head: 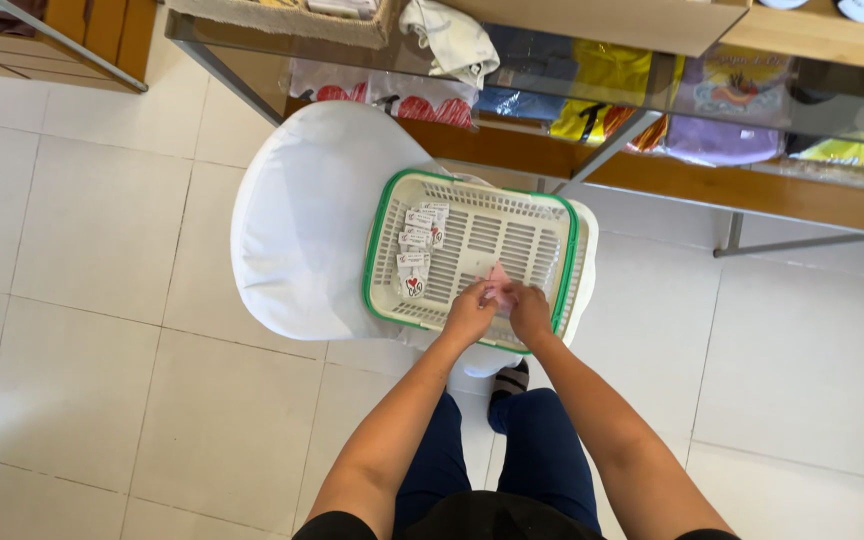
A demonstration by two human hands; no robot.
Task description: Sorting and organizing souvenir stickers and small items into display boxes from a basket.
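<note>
A small pink piece [498, 279], thin and soft-looking like a scrap of paper or film, sits pinched between both hands over the near side of a white slotted basket with a green rim [564, 262]. Only its upper corner shows above the fingers; the rest is hidden, so its full shape cannot be told. The left hand [470, 314] closes its fingertips on the piece's left edge, and the right hand [529, 310] pinches it from the right, the two hands touching or nearly so at the thumbs. The piece lies just above and between the fingertips, held slightly off the basket floor as far as can be seen.

Along the basket's left side lies a row of small white tags with red marks [417, 245], near the left hand but apart from it. The basket rests on a white rounded chair seat [302, 220]. Beyond it stands a glass-fronted shelf unit [652, 120] holding folded coloured garments in clear wrappers. The floor is pale tile [82, 330], and the person's dark blue trousers [542, 450] show below.
</note>
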